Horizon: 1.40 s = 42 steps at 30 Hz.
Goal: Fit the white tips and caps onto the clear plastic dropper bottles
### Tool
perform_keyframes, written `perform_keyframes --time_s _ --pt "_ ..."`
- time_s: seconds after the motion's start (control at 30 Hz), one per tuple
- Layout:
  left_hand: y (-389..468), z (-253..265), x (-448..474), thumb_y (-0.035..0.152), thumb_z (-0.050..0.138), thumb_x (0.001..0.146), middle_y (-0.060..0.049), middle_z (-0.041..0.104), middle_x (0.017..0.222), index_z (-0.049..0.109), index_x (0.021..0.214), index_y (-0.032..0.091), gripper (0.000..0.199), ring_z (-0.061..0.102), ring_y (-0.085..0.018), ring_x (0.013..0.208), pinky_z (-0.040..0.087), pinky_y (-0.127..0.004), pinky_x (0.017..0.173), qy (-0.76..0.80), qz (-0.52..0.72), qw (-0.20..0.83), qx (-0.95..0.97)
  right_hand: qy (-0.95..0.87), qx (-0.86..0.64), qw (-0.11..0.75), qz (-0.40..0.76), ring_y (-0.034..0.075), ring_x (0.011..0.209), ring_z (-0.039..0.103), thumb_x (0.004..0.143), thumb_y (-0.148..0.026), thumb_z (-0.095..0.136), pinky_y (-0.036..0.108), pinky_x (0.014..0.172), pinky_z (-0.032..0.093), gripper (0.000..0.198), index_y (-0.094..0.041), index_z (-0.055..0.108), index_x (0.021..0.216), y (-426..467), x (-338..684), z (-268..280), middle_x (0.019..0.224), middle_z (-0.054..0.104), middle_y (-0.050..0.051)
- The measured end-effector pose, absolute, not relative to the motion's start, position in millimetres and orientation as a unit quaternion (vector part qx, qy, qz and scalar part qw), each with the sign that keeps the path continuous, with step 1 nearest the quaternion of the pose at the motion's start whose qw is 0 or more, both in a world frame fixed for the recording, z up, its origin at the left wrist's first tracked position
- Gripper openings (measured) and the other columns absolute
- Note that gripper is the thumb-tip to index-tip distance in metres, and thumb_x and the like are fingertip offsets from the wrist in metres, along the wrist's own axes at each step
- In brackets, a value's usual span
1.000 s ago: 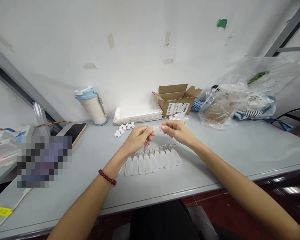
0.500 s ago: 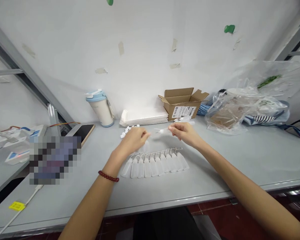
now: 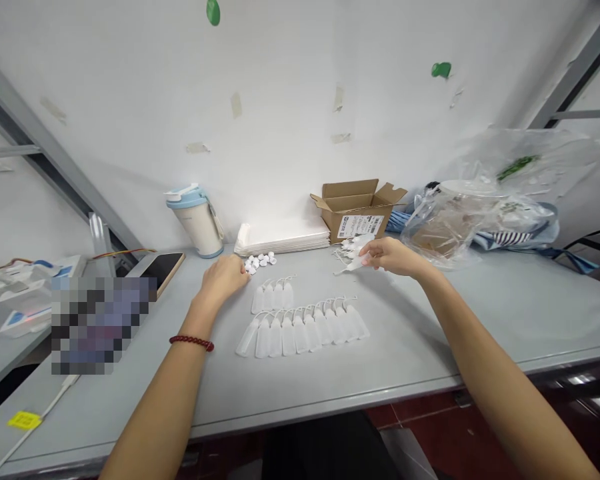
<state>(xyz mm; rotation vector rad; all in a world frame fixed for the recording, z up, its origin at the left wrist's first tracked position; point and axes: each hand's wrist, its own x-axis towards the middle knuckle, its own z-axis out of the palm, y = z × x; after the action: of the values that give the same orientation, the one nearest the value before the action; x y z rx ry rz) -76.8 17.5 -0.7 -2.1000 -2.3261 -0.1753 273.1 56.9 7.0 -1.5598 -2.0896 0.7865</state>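
My left hand (image 3: pixel 225 275) rests by a small heap of white caps (image 3: pixel 261 261), fingers curled and pressed together at its edge; anything in them is hidden. With its thumb and fingers my right hand (image 3: pixel 393 256) pinches a small translucent squeeze bottle (image 3: pixel 351 265), its tip pointing left. Beneath and behind that bottle lie several more bottles (image 3: pixel 356 243) in a loose pile against the cardboard box. Between my hands stretches a short row of bottles (image 3: pixel 273 296). Nearer to me is a longer row of bottles (image 3: pixel 301 331), thin curved strips at their tops.
An open cardboard box (image 3: pixel 356 217) and a flat white stack (image 3: pixel 284 237) stand along the wall. A tumbler (image 3: pixel 196 223) and a phone (image 3: pixel 166 268) are on the left. Clear plastic bags (image 3: pixel 445 233) fill the back right of the table (image 3: pixel 460 327).
My left hand has moved left to the caps, uncovering the short row. My right hand has moved right to the bottle pile; the needle-tipped bottle it held before is no longer distinct.
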Motion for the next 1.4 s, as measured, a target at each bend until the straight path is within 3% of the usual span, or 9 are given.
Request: perform_keyframes --time_s 0.27,0.53,0.7,0.8,0.9,0.97,1.07,1.23,1.4 --pt "20.1 -5.6 -77.1 0.035 0.055 0.072 -0.011 0.070 0.085 0.066 0.077 0.021 0.019 0.064 -0.029 0.080 0.041 -0.030 0.060 -0.736 -0.060 0.001 -0.675 -0.760 -0.613 0.138 0.167 0.019 0.075 0.060 0.061 -0.023 0.070 0.025 0.060 0.042 0.019 -0.015 0.064 0.077 65.4 283.5 -1.2 0.084 0.067 0.007" --pt "18.8 -2.2 -71.2 0.037 0.050 0.074 -0.013 0.069 0.084 0.065 0.077 0.020 0.023 0.064 -0.032 0.080 0.042 -0.033 0.060 -0.734 -0.042 0.002 -0.678 -0.717 -0.695 0.008 0.056 0.025 0.088 0.061 0.069 -0.031 0.068 0.028 0.058 0.037 0.025 -0.018 0.064 0.090 60.7 280.7 -0.5 0.095 0.067 0.010" --pt "15.1 4.9 -61.5 0.034 0.047 0.075 -0.013 0.070 0.086 0.065 0.083 0.017 0.025 0.064 -0.029 0.082 0.042 -0.031 0.062 -0.732 -0.082 0.007 -0.677 -0.703 -0.711 0.007 0.026 0.027 0.088 0.061 0.071 -0.035 0.068 0.029 0.058 0.036 0.025 -0.018 0.063 0.090 51.9 277.3 8.4 0.098 0.066 0.012" --pt "13.4 4.9 -52.9 0.033 0.047 0.076 -0.011 0.069 0.081 0.063 0.083 0.016 0.025 0.063 -0.027 0.077 0.042 -0.031 0.062 -0.716 -0.122 0.000 -0.687 -0.695 -0.717 0.052 0.013 0.027 0.083 0.061 0.076 -0.041 0.062 0.030 0.058 0.037 0.025 -0.017 0.062 0.085 47.9 270.7 12.3 0.091 0.066 0.014" --pt "13.5 -0.5 -42.9 0.033 0.047 0.078 -0.010 0.068 0.084 0.061 0.083 0.016 0.023 0.062 -0.026 0.080 0.043 -0.032 0.065 -0.702 -0.185 0.025 -0.688 -0.745 -0.644 0.165 0.047 0.023 0.078 0.061 0.086 -0.032 0.050 0.030 0.063 0.040 0.020 -0.016 0.061 0.087 39.3 248.6 9.1 0.085 0.067 0.011" --pt "14.5 -5.7 -36.4 0.031 0.048 0.079 -0.011 0.066 0.090 0.060 0.084 0.016 0.020 0.059 -0.027 0.090 0.044 -0.033 0.070 -0.686 -0.233 0.060 -0.687 -0.817 -0.514 0.216 0.149 0.018 0.077 0.060 0.090 -0.024 0.042 0.028 0.068 0.042 0.020 -0.015 0.059 0.095 29.0 226.8 2.4 0.085 0.066 0.008" --pt "15.8 -11.6 -28.7 0.028 0.049 0.080 -0.010 0.065 0.090 0.058 0.083 0.016 0.015 0.057 -0.026 0.094 0.045 -0.034 0.076 -0.663 -0.289 0.069 -0.687 -0.879 -0.351 0.169 0.277 0.016 0.075 0.058 0.094 -0.030 0.036 0.028 0.069 0.044 0.028 -0.019 0.054 0.113 10.8 195.5 -8.8 0.092 0.063 0.006" --pt "15.9 -14.7 -22.2 0.021 0.049 0.079 -0.008 0.065 0.084 0.056 0.083 0.016 0.010 0.059 -0.023 0.084 0.045 -0.035 0.077 -0.640 -0.341 0.032 -0.688 -0.911 -0.288 0.150 0.255 0.019 0.091 0.053 0.096 -0.031 0.033 0.034 0.086 0.041 0.035 -0.022 0.050 0.126 -3.6 172.1 -16.7 0.095 0.054 0.007" --pt "16.7 -16.3 -21.5 0.020 0.052 0.078 -0.008 0.065 0.085 0.058 0.082 0.015 0.009 0.059 -0.021 0.082 0.046 -0.035 0.079 -0.610 -0.376 0.005 -0.698 -0.920 -0.278 0.127 0.245 0.019 0.087 0.052 0.097 -0.032 0.031 0.035 0.083 0.041 0.036 -0.023 0.056 0.121 1.9 166.9 -21.1 0.090 0.051 0.007"
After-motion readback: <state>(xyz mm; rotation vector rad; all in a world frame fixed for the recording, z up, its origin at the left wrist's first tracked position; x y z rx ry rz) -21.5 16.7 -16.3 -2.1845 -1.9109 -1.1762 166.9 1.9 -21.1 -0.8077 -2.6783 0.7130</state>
